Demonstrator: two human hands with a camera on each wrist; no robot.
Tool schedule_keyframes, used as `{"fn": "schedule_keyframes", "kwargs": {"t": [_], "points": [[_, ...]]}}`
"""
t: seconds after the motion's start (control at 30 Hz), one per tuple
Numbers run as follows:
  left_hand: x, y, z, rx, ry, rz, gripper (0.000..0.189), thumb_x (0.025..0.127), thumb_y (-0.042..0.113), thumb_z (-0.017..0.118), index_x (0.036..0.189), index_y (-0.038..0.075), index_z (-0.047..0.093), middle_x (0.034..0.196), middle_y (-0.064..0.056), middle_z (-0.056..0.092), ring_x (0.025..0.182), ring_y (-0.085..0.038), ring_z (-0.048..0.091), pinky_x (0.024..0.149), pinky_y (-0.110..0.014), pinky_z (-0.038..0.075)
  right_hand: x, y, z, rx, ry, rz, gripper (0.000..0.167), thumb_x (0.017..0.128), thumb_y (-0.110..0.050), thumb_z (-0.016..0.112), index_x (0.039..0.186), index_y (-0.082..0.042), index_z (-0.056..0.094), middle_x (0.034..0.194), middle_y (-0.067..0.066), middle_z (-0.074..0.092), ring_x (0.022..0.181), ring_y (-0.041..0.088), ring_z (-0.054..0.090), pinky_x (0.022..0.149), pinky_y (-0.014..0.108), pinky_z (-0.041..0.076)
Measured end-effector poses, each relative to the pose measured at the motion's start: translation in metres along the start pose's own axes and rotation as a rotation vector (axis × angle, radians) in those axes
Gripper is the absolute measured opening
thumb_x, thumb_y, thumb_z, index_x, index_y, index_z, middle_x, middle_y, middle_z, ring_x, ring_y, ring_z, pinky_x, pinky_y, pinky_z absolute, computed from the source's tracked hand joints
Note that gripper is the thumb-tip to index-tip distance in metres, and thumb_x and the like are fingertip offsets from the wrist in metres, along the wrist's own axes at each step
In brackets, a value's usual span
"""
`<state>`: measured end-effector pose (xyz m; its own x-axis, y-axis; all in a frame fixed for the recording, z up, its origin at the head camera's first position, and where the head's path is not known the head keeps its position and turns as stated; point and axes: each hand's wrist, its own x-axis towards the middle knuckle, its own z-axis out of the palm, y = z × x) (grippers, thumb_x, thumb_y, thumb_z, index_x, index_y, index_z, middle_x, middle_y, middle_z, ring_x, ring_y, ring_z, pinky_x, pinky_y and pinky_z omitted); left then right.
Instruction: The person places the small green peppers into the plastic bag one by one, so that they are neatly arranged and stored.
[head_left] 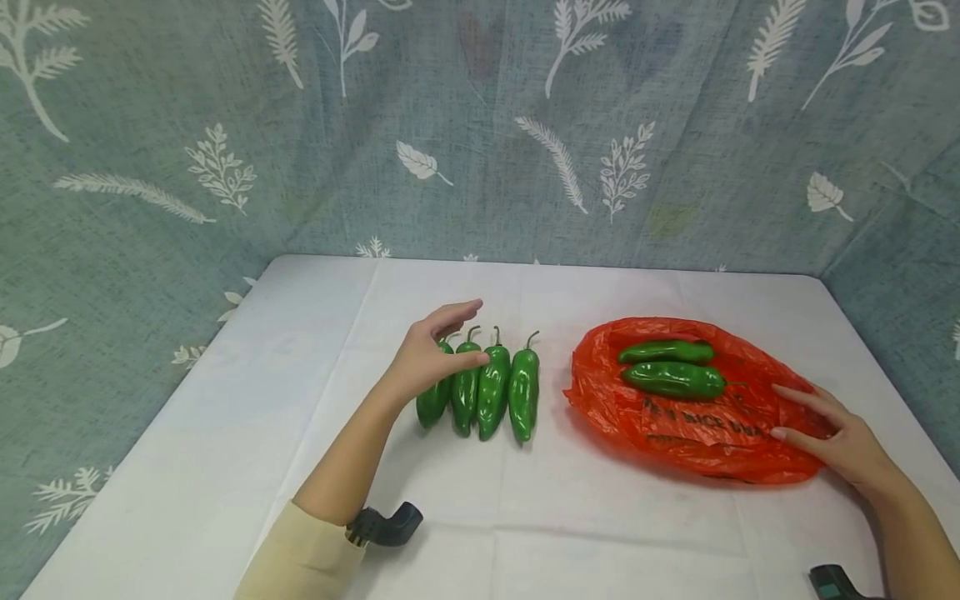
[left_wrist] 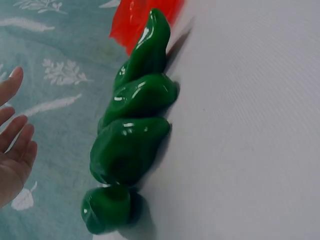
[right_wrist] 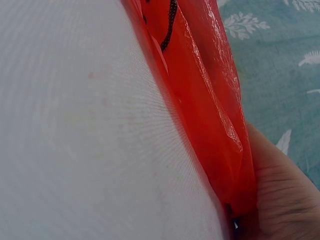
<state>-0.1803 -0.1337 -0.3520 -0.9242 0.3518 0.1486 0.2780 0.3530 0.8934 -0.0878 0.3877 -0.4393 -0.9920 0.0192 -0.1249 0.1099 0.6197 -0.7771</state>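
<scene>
Several green peppers lie side by side on the white table, stems toward the back wall. My left hand is over the leftmost ones, thumb and fingers spread apart with nothing between them. In the left wrist view the peppers line up by their tips, with the left hand off to one side. Two more green peppers rest on a red plastic bag spread flat. My right hand rests at the bag's right end, its extended thumb and finger touching the plastic. In the right wrist view, bag folds hide part of that hand.
A white cloth covers the table. Grey-green fabric with white leaf prints rises behind it and along both sides. Dark wrist devices show at the lower parts of both arms. Dark printing marks the bag.
</scene>
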Motion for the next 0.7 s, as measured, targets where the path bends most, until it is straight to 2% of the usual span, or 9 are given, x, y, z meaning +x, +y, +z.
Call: {"fn": "schedule_keyframes", "kwargs": {"t": [0.1, 0.33, 0.57, 0.7], "points": [[-0.005, -0.004, -0.004, -0.011, 0.02, -0.011, 0.07, 0.076, 0.023, 0.08, 0.139, 0.021, 0.048, 0.141, 0.0, 0.047, 0.131, -0.022, 0.042, 0.11, -0.044, 0.032, 0.0, 0.0, 0.0, -0.005, 0.002, -0.001, 0.069, 0.09, -0.029, 0.063, 0.149, -0.017, 0.029, 0.153, 0.03, -0.003, 0.135, 0.056, -0.005, 0.092, 0.079, 0.016], [-0.014, -0.016, -0.012, -0.019, 0.072, -0.038, 0.072, 0.077, 0.02, 0.079, 0.141, 0.018, 0.046, 0.142, -0.003, 0.046, 0.134, -0.025, 0.04, 0.111, -0.042, 0.03, -0.001, 0.001, 0.0, 0.0, 0.008, -0.007, 0.069, 0.091, -0.028, 0.063, 0.149, -0.016, 0.03, 0.154, 0.029, -0.002, 0.137, 0.054, -0.005, 0.093, 0.078, 0.016], [-0.021, -0.028, -0.013, -0.017, 0.103, -0.079, 0.075, 0.077, 0.018, 0.079, 0.143, 0.015, 0.042, 0.146, -0.006, 0.042, 0.137, -0.026, 0.036, 0.113, -0.039, 0.028, 0.0, 0.0, 0.0, -0.018, 0.008, 0.002, 0.071, 0.09, -0.03, 0.064, 0.149, -0.017, 0.029, 0.154, 0.029, -0.002, 0.136, 0.055, -0.004, 0.091, 0.078, 0.018], [-0.025, -0.027, -0.014, -0.041, 0.12, -0.113, 0.076, 0.078, 0.011, 0.077, 0.144, 0.009, 0.04, 0.148, -0.01, 0.039, 0.137, -0.029, 0.034, 0.113, -0.041, 0.027, 0.001, 0.001, 0.0, -0.018, 0.012, 0.0, 0.071, 0.089, -0.03, 0.065, 0.149, -0.017, 0.029, 0.154, 0.029, -0.003, 0.136, 0.056, -0.004, 0.091, 0.078, 0.018]]}}
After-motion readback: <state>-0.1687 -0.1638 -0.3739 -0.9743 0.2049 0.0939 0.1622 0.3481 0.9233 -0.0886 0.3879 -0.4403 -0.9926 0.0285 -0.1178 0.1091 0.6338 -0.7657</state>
